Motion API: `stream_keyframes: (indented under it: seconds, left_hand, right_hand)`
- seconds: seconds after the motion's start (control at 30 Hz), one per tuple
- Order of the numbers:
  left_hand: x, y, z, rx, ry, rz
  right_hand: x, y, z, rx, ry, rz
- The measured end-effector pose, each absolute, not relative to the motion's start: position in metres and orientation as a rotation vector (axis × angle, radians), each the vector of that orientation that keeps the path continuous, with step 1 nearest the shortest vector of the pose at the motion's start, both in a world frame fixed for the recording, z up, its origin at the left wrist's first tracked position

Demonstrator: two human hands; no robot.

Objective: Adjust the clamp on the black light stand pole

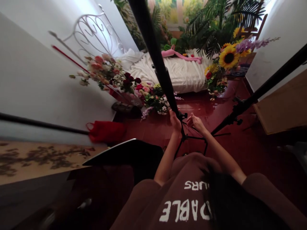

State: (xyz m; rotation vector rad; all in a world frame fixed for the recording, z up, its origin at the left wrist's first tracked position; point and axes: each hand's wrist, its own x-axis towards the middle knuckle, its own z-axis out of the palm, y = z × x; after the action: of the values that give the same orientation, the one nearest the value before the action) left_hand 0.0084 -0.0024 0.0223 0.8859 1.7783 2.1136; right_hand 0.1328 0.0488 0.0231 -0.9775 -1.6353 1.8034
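A tall black stand (165, 80) rises from a tripod base on the floor in front of me. My left hand (175, 122) is wrapped round its pole, low down, just beside a small black knob (184, 115). To the right of that knob is my right hand (194, 122), its fingers curled and partly pressed together; whatever they may hold is too small to make out. A second black stand (242, 107) slants up to the right, beyond my right forearm.
A bed with a cream cover (168, 72) lies ahead, edged by flower bunches (151, 95) and sunflowers (229, 57). A red bag (106, 131) and a dark panel (134, 153) are at left. Brown board (283, 102) leans at right.
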Motion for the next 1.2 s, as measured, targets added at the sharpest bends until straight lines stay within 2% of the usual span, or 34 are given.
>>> stream_keyframes:
  seconds: [0.23, 0.33, 0.43, 0.57, 0.73, 1.03, 1.13, 1.2]
  left_hand:
    - [-0.006, 0.0, -0.009, 0.959, 1.893, 1.99]
    - [-0.014, 0.0, -0.011, 1.074, 1.901, 1.982]
    - [-0.018, 0.001, -0.013, 1.128, 1.895, 1.961]
    - [-0.016, 0.004, -0.017, 1.104, 1.92, 1.996]
    - [-0.012, 0.01, -0.02, 1.064, 1.987, 2.081]
    - [-0.005, 0.013, -0.014, 1.022, 2.089, 2.153]
    - [-0.005, 0.014, -0.012, 1.025, 2.12, 2.147]
    - [-0.006, 0.014, -0.011, 1.035, 2.137, 2.144]
  right_hand:
    - [0.103, 0.041, 0.049, -1.006, -1.614, 1.907]
    - [0.101, 0.041, 0.06, -1.133, -1.484, 2.067]
    - [0.105, 0.043, 0.07, -1.2, -1.191, 2.435]
    - [0.115, 0.052, 0.078, -0.895, -0.491, 2.912]
    - [0.116, 0.061, 0.079, -0.734, -0.076, 3.028]
    - [0.117, 0.073, 0.087, -0.777, -0.249, 3.128]
    - [0.115, 0.07, 0.09, -0.84, -0.634, 3.01]
    - [0.111, 0.064, 0.087, -0.941, -1.106, 2.731]
